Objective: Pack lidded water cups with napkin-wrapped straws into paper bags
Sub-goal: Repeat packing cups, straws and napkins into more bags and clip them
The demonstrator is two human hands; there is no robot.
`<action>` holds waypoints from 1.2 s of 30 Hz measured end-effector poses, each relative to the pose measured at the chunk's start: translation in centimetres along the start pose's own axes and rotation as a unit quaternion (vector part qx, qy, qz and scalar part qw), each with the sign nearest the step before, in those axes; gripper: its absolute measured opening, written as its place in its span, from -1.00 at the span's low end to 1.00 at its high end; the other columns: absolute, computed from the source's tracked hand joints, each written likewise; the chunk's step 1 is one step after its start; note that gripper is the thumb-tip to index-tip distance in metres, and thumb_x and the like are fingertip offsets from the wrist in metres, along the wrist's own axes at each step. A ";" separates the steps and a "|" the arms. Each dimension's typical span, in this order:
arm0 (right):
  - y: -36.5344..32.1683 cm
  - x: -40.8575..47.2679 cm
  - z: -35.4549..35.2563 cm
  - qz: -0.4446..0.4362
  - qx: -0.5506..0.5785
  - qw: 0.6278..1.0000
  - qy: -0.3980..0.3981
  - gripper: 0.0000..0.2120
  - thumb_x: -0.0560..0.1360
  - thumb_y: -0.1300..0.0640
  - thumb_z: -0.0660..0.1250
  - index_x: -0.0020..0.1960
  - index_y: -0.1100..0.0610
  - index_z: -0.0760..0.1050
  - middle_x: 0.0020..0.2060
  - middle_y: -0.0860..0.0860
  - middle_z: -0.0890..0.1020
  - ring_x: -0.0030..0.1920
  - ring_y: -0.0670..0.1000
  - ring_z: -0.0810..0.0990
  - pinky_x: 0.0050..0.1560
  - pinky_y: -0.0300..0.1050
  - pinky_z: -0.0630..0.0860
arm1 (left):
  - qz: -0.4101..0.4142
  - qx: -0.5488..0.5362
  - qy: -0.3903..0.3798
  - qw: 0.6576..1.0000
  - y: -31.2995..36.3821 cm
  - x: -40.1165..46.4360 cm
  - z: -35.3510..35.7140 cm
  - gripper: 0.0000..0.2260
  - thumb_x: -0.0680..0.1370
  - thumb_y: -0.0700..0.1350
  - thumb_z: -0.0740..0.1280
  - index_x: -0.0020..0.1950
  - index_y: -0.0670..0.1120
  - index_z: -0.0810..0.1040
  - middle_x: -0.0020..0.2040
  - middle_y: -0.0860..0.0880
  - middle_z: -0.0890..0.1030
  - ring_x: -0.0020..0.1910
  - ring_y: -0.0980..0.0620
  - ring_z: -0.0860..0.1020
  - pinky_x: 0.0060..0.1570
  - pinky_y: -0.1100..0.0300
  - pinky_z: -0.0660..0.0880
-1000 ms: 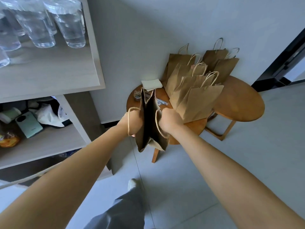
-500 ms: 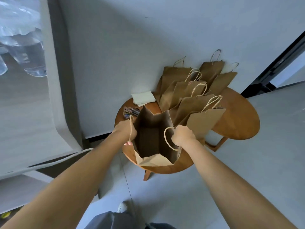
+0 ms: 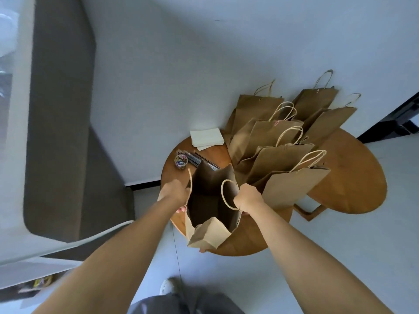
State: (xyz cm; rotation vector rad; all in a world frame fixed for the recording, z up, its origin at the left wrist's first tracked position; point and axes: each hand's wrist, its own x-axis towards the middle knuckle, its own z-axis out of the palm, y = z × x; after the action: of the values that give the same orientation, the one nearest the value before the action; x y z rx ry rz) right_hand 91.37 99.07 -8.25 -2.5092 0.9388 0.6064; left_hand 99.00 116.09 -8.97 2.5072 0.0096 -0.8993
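Now paper bag (image 3: pixel 210 200) gapes between both hands' grip

Domestic interior: round wooden side tables (image 3: pixel 353 177) against plain wall (image 3: pixel 181 64), tiled floor (image 3: pixel 340 257), shelving unit (image 3: pixel 13 155).

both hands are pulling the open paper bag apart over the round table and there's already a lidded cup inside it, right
Not quite. The head view shows the left hand and right hand pulling the open paper bag apart over the round table, but the part of its inside that shows holds no lidded cup.
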 end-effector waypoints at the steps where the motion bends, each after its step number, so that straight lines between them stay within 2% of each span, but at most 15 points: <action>1: 0.1 0.2 -0.3 -0.006 0.004 1.000 -0.002 -0.85 0.55 0.22 0.26 0.09 0.23 0.51 -0.20 0.07 0.54 -0.25 0.04 0.59 -0.27 -0.26 0.50 | -0.005 -0.012 0.005 1.000 0.1 0.1 0.0 -0.73 0.62 -0.05 0.23 -0.11 -0.22 0.56 -0.38 -0.08 0.55 -0.43 0.03 0.58 -0.27 0.25 0.57; 4: 0.1 0.4 -1.7 -0.040 0.012 0.999 0.001 -0.86 0.57 0.06 0.24 -0.06 0.14 0.44 -0.20 0.04 0.54 -0.27 0.02 0.56 -0.26 -0.20 0.51 | -0.004 -0.001 0.014 1.000 0.7 0.1 -0.1 -0.64 0.57 0.09 0.28 -0.17 -0.21 0.58 -0.37 -0.07 0.59 -0.47 0.05 0.57 -0.32 0.30 0.51; 7: -0.1 0.2 -3.1 -0.089 0.015 0.996 0.010 -0.77 0.56 -0.04 0.23 -0.13 0.12 0.42 -0.22 0.03 0.54 -0.23 0.02 0.55 -0.32 -0.22 0.41 | 0.001 -0.010 0.024 1.000 1.6 -0.3 -0.2 -0.55 0.54 0.17 0.29 -0.22 -0.23 0.61 -0.36 -0.10 0.63 -0.43 0.02 0.59 -0.20 0.23 0.56; 11: -0.9 -1.1 -4.8 -0.142 0.016 0.989 0.045 -0.76 0.61 0.04 0.15 0.07 0.18 0.48 -0.07 0.06 0.56 -0.06 0.08 0.56 -0.16 -0.15 0.43 | 0.048 0.030 0.086 0.995 3.2 -1.7 -1.4 -0.54 0.57 0.18 0.22 -0.29 -0.18 0.54 -0.43 -0.05 0.56 -0.44 0.05 0.53 -0.21 0.20 0.52; 13: -1.6 -2.2 -5.6 -0.177 0.022 0.982 0.065 -0.82 0.60 0.08 0.16 0.02 0.16 0.47 -0.11 0.05 0.55 -0.06 0.09 0.55 -0.15 -0.13 0.43 | 0.069 0.051 0.130 0.988 3.9 -3.2 -2.3 -0.61 0.59 0.13 0.23 -0.23 -0.16 0.51 -0.36 -0.07 0.53 -0.35 -0.01 0.53 -0.26 0.18 0.46; 16: -3.1 -4.2 -7.0 -0.232 0.035 0.968 0.092 -0.85 0.58 0.12 0.17 -0.13 0.13 0.41 -0.28 0.00 0.48 -0.17 0.07 0.50 -0.19 -0.12 0.41 | 0.110 0.069 0.185 0.974 4.5 -5.8 -3.6 -0.71 0.60 0.04 0.21 -0.15 -0.15 0.50 -0.19 -0.11 0.56 -0.20 -0.09 0.51 -0.22 0.14 0.42; 18: -4.7 -5.8 -8.2 -0.278 0.043 0.953 0.109 -0.86 0.56 0.14 0.17 -0.14 0.14 0.43 -0.27 0.01 0.46 -0.16 0.09 0.47 -0.19 -0.13 0.38 | 0.120 0.058 0.206 0.969 4.6 -7.9 -4.7 -0.75 0.59 0.04 0.20 -0.09 -0.13 0.50 -0.14 -0.11 0.56 -0.17 -0.09 0.50 -0.18 0.15 0.43; 21: -7.6 -8.3 -9.5 -0.349 0.053 0.928 0.117 -0.85 0.55 0.13 0.20 -0.02 0.18 0.51 -0.13 0.07 0.57 -0.09 0.11 0.51 -0.16 -0.14 0.38 | 0.136 0.048 0.217 0.966 4.3 -10.8 -6.7 -0.77 0.59 0.07 0.21 -0.13 -0.07 0.41 -0.15 -0.08 0.49 -0.17 -0.08 0.45 -0.16 0.16 0.40; 24: -10.6 -11.0 -10.5 -0.417 0.074 0.898 0.118 -0.85 0.53 0.11 0.24 -0.02 0.16 0.53 -0.13 0.05 0.60 -0.11 0.10 0.54 -0.19 -0.13 0.41 | 0.138 0.012 0.267 0.954 3.6 -14.4 -9.3 -0.78 0.58 0.01 0.22 -0.20 -0.08 0.38 -0.26 -0.06 0.45 -0.29 -0.05 0.39 -0.27 0.20 0.36; 27: -13.6 -13.8 -11.3 -0.479 0.102 0.863 0.122 -0.88 0.52 0.13 0.26 -0.05 0.15 0.54 -0.21 0.02 0.58 -0.12 0.09 0.55 -0.18 -0.12 0.44 | 0.123 -0.035 0.327 0.936 2.0 -18.3 -12.2 -0.66 0.55 -0.04 0.24 -0.39 -0.14 0.36 -0.45 -0.05 0.40 -0.44 -0.02 0.34 -0.43 0.24 0.28; 31: -17.3 -17.7 -11.6 -0.539 0.136 0.821 0.134 -0.89 0.50 0.18 0.26 -0.09 0.17 0.55 -0.34 -0.07 0.51 -0.17 0.06 0.52 -0.18 -0.14 0.41 | 0.123 -0.103 0.391 0.906 -1.0 -22.3 -15.8 -0.71 0.51 -0.05 0.29 -0.24 -0.26 0.57 -0.31 -0.17 0.61 -0.37 -0.04 0.48 -0.30 0.14 0.48; 33: -19.4 -19.7 -11.3 -0.568 0.140 0.800 0.132 -0.89 0.50 0.18 0.26 -0.08 0.17 0.55 -0.33 -0.08 0.52 -0.17 0.05 0.52 -0.17 -0.14 0.41 | 0.128 -0.147 0.426 0.884 -3.0 -23.5 -17.5 -0.75 0.50 -0.09 0.30 -0.21 -0.26 0.59 -0.29 -0.17 0.62 -0.40 -0.02 0.47 -0.32 0.17 0.48; 36: -22.6 -22.2 -10.5 -0.607 0.130 0.771 0.143 -0.88 0.51 0.16 0.27 -0.05 0.17 0.55 -0.24 -0.03 0.58 -0.14 0.04 0.53 -0.17 -0.16 0.41 | 0.104 -0.159 0.465 0.865 -6.7 -23.7 -19.7 -0.77 0.51 -0.13 0.29 -0.18 -0.30 0.57 -0.23 -0.21 0.64 -0.35 -0.07 0.47 -0.33 0.17 0.45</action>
State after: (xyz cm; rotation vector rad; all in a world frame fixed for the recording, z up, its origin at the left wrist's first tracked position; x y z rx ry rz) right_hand 94.38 121.07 16.66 -2.3281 -0.5923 -0.3197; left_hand 91.06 134.12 15.69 2.3106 0.1785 0.4252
